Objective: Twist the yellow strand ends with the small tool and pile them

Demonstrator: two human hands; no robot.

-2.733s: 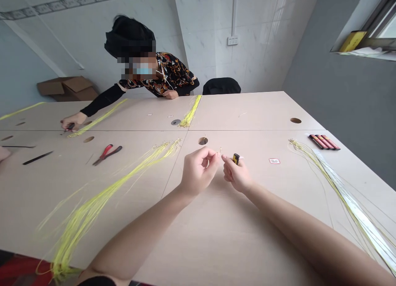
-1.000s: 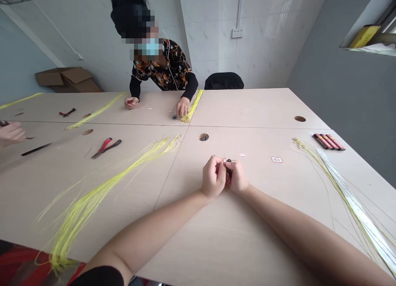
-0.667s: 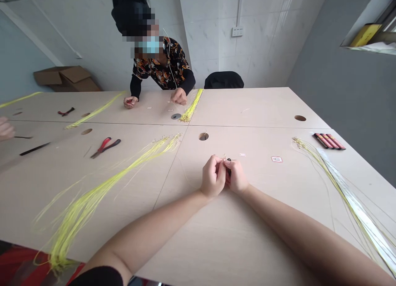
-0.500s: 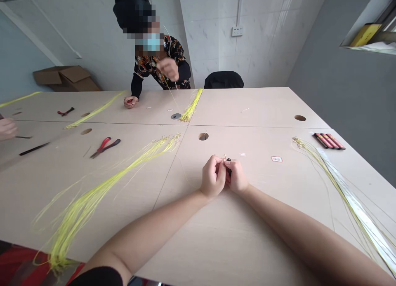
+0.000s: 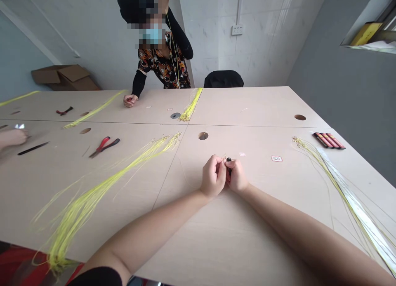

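My left hand and my right hand are closed and pressed together above the table. In the right hand's fingers is a small dark object with a rounded black top; most of it is hidden. A thin gold-coloured tip pokes up at the left hand's fingertips, too small to make out. To the left lies a long bundle of yellow line with small gold ends. Red-and-black pliers rest beyond it.
Another line bundle lies on a silvery strip at right, near several red-and-black tubes. The table has round holes. A co-worker across it holds up thin line; another person's hand is at far left.
My hands stay almost still, closed together. The co-worker across the table has raised one hand high with the line. The hand at far left has moved right, with something shiny near it.
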